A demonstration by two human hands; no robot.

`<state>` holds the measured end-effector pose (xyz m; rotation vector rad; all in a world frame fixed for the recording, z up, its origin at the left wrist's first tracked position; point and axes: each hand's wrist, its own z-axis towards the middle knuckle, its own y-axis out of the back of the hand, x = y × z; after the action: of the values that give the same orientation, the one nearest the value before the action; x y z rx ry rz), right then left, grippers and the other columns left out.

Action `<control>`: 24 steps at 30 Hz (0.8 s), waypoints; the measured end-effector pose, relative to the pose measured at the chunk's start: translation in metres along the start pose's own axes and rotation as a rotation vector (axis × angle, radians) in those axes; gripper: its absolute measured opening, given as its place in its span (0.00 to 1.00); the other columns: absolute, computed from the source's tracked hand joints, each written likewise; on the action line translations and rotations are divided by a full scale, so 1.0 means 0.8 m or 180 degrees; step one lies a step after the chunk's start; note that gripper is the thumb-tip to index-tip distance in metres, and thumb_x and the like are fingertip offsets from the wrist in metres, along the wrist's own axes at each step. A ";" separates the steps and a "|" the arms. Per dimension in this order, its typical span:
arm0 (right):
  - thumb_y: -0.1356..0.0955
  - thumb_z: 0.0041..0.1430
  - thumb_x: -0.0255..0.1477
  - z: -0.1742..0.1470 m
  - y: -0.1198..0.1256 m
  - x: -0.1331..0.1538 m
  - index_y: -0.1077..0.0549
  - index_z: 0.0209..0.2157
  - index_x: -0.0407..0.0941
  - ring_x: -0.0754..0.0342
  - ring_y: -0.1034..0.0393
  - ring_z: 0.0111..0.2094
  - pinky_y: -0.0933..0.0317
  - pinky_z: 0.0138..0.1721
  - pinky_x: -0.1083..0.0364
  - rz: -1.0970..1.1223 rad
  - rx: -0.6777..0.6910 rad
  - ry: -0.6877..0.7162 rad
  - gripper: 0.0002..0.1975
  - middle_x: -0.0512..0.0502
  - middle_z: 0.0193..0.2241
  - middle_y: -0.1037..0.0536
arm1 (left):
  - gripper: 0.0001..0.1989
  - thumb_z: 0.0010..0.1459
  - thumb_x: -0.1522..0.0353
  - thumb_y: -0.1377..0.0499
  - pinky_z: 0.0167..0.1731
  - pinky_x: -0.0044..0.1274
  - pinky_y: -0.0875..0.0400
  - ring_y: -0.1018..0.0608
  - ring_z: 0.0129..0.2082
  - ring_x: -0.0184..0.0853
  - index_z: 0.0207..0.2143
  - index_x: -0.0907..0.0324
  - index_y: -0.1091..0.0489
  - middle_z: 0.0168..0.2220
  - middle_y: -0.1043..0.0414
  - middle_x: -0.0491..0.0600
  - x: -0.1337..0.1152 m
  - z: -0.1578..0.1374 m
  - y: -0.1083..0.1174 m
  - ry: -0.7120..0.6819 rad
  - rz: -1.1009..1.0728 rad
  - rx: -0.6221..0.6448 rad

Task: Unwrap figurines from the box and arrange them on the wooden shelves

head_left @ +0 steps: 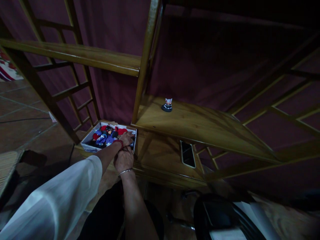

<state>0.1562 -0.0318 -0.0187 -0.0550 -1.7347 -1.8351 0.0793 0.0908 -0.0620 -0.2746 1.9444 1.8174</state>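
Fingers of the left hand (pixel 127 138) reach down into the box (pixel 88 144) at its right end, curled over the small figures (pixel 105 135) heaped inside; whether they have closed on one I cannot tell, since the tips are hidden among the pieces. A red bead bracelet sits on that wrist, and a white sleeve (pixel 62 196) covers the forearm behind it. Just on the near side of the box, the right hand (pixel 123 160) rests at the box's front edge, knuckles up and fingers bent downward; what they grip, if anything, is hidden under the hand. A thin silver bangle circles that wrist.

That box is white, low-walled and open-topped, standing on the lower board of a wooden shelf (pixel 160 156). Its contents are red, blue and black pieces, too small and dim to tell apart further.

Right of the box, on the same lower board and well apart from it, a phone (pixel 187 154) lies flat with its dark screen up. Up and to the right of the box, on the higher board, one small figure (pixel 167 104) stands upright on a dark round base. Behind the box hangs a dark red cloth (pixel 112 30), seen through the shelf's wooden bars. Left of the box is tiled floor (pixel 22 110).
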 end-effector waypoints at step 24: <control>0.40 0.50 0.20 0.026 0.015 -0.014 0.37 0.50 0.40 0.54 0.32 0.42 0.42 0.45 0.59 0.0903 -0.0486 -0.0878 0.24 0.41 0.42 0.27 | 0.13 0.49 0.77 0.51 0.45 0.17 0.38 0.28 0.42 0.29 0.31 0.63 0.28 0.39 0.27 0.49 -0.002 -0.059 0.045 0.0906 -0.1512 -0.0415</control>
<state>0.1633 -0.0079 -0.0103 -0.6101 -1.6594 -1.8051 0.0553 0.0478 -0.0285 -0.9944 1.7379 1.6476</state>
